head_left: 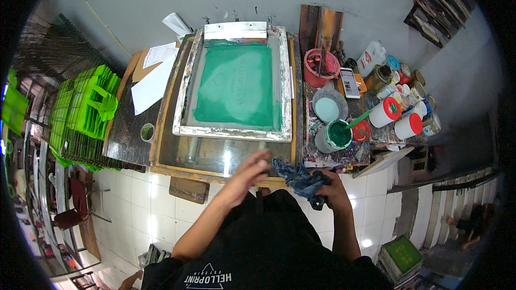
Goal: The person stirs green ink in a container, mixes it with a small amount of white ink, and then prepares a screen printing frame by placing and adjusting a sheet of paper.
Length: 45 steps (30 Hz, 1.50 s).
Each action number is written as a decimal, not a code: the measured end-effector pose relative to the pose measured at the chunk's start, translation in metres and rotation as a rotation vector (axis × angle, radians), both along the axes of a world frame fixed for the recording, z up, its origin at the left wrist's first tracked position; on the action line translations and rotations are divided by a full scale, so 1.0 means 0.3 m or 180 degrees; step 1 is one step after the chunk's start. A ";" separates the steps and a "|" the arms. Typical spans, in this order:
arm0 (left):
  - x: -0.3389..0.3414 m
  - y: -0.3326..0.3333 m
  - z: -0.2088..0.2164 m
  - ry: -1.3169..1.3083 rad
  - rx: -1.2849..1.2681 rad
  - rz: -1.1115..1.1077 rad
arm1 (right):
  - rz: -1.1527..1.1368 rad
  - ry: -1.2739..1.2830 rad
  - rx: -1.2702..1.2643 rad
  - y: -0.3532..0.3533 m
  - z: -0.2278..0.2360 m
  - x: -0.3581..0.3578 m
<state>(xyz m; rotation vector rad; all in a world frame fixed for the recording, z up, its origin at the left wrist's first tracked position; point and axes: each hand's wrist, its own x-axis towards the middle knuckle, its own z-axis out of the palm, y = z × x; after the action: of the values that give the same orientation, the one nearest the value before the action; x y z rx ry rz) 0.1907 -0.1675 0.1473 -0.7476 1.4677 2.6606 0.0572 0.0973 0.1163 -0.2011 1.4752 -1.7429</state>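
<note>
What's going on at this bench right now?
A person's right hand holds a crumpled dark-blue rag; the left hand is open beside it, seemingly empty. A framed screen coated in green lies on the glass-topped table ahead. To its right stands an open tub of green ink, a green stick in it.

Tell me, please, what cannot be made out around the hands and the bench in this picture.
All in the head view:
Some fingers of the right hand: hidden behind the dark blue cloth it holds.
Lower end of the green stirrer: hidden in the green ink.
Display on the phone: too small to read.
Anything directly beneath the framed screen: covered by its green-coated mesh.
Person at far right: dim and blurred.
</note>
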 end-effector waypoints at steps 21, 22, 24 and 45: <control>-0.177 0.140 0.016 0.0088 -0.0585 -0.2394 | -0.0578 0.1969 0.0971 -0.056 -0.015 0.020; -0.173 0.121 0.046 0.0227 -0.1197 -0.2709 | -0.0543 0.1767 0.0998 -0.036 -0.010 0.005; -0.151 0.107 0.040 0.0376 -0.0742 -0.2269 | -0.0621 0.1486 0.0993 0.008 0.003 -0.021; 0.294 -0.343 0.013 -0.0437 -0.1009 0.1429 | -0.3362 0.1041 0.0877 0.446 -0.202 -0.431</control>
<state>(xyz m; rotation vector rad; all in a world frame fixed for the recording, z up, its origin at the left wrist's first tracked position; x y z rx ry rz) 0.2788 -0.2705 0.1512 -1.4042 1.8990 2.6096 -0.0722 0.2311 0.0557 0.5710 2.2782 -2.3203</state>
